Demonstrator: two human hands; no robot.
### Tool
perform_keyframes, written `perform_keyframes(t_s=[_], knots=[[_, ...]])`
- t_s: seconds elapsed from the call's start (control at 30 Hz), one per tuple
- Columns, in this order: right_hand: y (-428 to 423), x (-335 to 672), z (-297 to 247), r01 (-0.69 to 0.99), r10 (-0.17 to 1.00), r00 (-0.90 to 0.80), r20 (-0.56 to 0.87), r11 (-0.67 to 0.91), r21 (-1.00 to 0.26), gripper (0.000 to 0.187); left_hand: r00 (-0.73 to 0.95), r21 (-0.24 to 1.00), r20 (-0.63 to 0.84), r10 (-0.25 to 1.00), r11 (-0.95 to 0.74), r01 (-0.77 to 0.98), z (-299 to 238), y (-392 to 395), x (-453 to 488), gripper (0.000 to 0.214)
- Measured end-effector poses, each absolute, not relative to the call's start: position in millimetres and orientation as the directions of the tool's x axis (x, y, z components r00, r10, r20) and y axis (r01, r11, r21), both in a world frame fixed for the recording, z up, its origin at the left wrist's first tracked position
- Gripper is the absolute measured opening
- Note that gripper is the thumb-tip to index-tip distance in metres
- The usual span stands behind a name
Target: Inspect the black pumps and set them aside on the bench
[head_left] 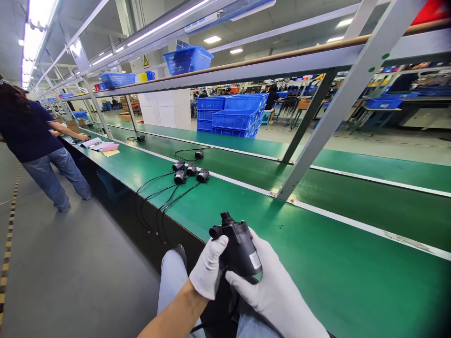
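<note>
A black water pump (pixel 239 249) with two threaded ports and a white label is held between my gloved hands, just over the bench's front edge. My left hand (pixel 209 265) grips its port side, the thumb lying near the side port. Around the labelled end wraps my right hand (pixel 262 274), with the thumb underneath. Part of each hand's fingers is hidden behind the pump. Farther up the green bench (pixel 282 244) sits a group of several similar pumps (pixel 190 170), their black cables (pixel 158 192) hanging over the front edge.
Two more pumps with cables lie farther off, one on the belt (pixel 199 154), another to the left (pixel 141 138). A slanted metal post (pixel 327 108) rises at the right. Blue crates (pixel 236 115) are stacked beyond. A person (pixel 38 136) stands at the far left near papers (pixel 100 144).
</note>
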State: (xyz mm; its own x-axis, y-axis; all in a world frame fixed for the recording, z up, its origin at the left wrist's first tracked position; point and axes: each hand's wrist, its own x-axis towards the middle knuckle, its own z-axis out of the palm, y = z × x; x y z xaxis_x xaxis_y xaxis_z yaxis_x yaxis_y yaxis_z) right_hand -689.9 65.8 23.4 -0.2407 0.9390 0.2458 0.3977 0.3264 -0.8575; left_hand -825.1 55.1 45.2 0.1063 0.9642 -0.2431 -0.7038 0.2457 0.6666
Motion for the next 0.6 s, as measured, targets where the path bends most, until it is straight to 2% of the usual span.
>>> perform_keyframes(t_s=[0.13,0.2,0.27,0.33,0.43,0.6], knots=[[68.4,-684.7,18.7,0.378,0.921,-0.274,0.276,0.367,-0.850,0.085,0.177,0.656,-0.261,0.949,0.309,-0.688,45.5,56.3,-826.3,0.056],[71.0,-681.5,15.8,0.359,0.915,-0.301,0.269,0.371,-0.857,0.086,0.093,0.772,-0.202,0.975,0.217,-0.597,46.5,57.4,-826.0,0.053],[75.9,-678.5,12.9,0.341,0.910,-0.337,0.241,0.356,-0.870,0.081,-0.095,0.926,-0.057,0.994,0.017,-0.377,47.8,57.0,-825.5,0.047],[82.3,-676.2,10.9,0.297,0.900,-0.373,0.226,0.347,-0.890,0.072,-0.225,0.984,0.137,0.965,-0.158,-0.080,47.5,54.4,-825.7,0.054],[90.1,-673.8,11.2,0.216,0.872,-0.423,0.247,0.362,-0.907,0.064,-0.188,0.934,0.337,0.923,-0.302,0.192,42.1,47.6,-828.8,0.078],[93.8,-670.3,16.8,0.163,0.825,-0.430,0.366,0.470,-0.867,0.061,-0.012,0.836,0.473,0.881,-0.444,0.323,27.3,39.2,-839.7,0.098]])
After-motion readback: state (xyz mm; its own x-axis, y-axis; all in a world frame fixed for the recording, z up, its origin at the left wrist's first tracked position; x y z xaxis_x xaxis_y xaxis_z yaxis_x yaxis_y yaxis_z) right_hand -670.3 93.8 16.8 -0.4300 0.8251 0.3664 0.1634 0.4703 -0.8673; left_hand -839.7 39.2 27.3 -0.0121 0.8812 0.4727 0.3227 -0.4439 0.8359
